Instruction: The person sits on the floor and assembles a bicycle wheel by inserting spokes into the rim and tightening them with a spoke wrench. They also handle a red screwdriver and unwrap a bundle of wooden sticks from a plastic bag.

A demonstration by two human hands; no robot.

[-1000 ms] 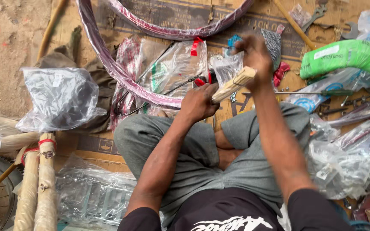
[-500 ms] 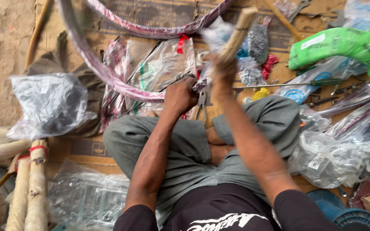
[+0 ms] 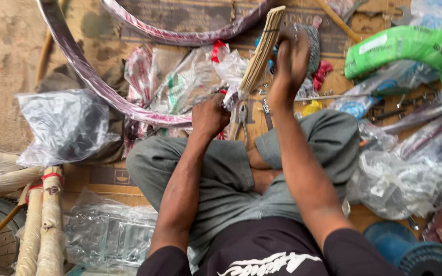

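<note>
Since a second ago the right hand (image 3: 292,59) has risen farther, fingers closed, drawing from the bundle (image 3: 262,51) that the left hand (image 3: 210,116) grips near the wheel rim (image 3: 93,82).

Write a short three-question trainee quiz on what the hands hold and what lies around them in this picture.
1. True or false: the left hand grips the lower end of the tan bundle of thin rods.
2. Where is the right hand? A) resting on the knee B) raised beside the bundle's upper part C) on the green wrapped part
3. Fill in: the striped wheel rim curves past the ____ hand.

Key
1. True.
2. B; whether it grips the bundle cannot be told.
3. Left; it ends close to that hand, by the plastic bags.
</note>
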